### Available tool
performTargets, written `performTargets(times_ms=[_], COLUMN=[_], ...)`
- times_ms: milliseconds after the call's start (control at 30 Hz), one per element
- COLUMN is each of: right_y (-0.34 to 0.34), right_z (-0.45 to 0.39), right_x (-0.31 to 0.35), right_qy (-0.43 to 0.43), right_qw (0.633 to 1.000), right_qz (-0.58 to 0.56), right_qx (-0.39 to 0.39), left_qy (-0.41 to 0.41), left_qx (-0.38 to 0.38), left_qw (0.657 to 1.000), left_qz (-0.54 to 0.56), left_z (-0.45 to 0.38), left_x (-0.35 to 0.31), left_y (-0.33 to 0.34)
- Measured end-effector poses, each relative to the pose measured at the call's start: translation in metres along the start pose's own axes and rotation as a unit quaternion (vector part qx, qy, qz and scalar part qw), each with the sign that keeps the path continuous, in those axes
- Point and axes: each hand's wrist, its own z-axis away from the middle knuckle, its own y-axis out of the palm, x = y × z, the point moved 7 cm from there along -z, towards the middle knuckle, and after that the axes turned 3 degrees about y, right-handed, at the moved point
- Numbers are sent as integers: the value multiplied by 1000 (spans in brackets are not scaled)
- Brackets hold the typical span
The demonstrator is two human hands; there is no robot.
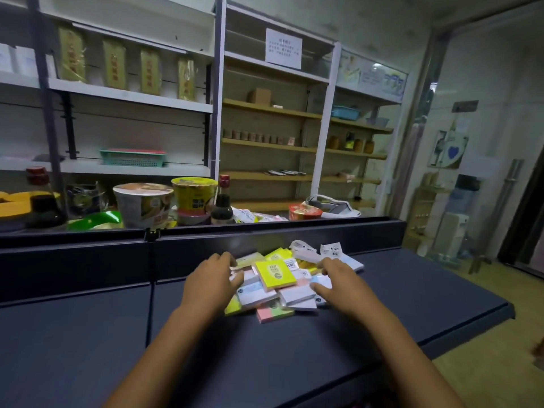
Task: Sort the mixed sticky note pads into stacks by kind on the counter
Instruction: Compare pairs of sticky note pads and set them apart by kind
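Sticky note pads (pixel 282 285) lie in one mixed heap toward the far middle of the dark table (pixel 88 348), with no separate stacks visible yet, so the sorting looks barely begun. On top sits a bright yellow pad (pixel 275 273) with a printed label, tilted across pale blue and white pads (pixel 297 294); a striped pink and green pad (pixel 273 313) pokes out at the near edge, and small white tags (pixel 331 249) stick up at the back. Most seem shrink-wrapped, glossy and probably slippery against each other; all are flat rectangular blocks of differing sizes. The left hand (pixel 212 281) rests on the heap's left side, fingers loosely bent over the pads, and the right hand (pixel 338 279) rests on the right side likewise; neither grip plainly closes round any single pad. A sound approach would be to lift the loose yellow pad off the top first, set it on bare table well apart from the heap, then draw out matching ones, pinching each by its edges so the wrap does not slide. Beyond the table's raised back edge stand noodle cups (pixel 144 203) and dark sauce bottles (pixel 222 207), with shelving behind.
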Motion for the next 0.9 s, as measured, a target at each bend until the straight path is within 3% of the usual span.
performTargets(times_ms=[267, 467, 633, 900], right_y=[12, 22, 24, 31], right_z=[-75, -117, -145, -163], right_x=[-8, -14, -23, -29], right_qy=[-28, -72, -115, -148], right_qw=[999, 995, 988, 970], right_qz=[-29, -72, -103, -192], right_qx=[-3, -9, -8, -31], left_qy=[-78, -144, -219, -269], left_qx=[-3, 38, 52, -39], left_qw=[997, 989, 973, 942], left_qz=[4, -21, 50, 198], left_z=[-46, -60, -62, -55], left_x=[16, 26, 27, 34], left_y=[33, 60, 77, 78])
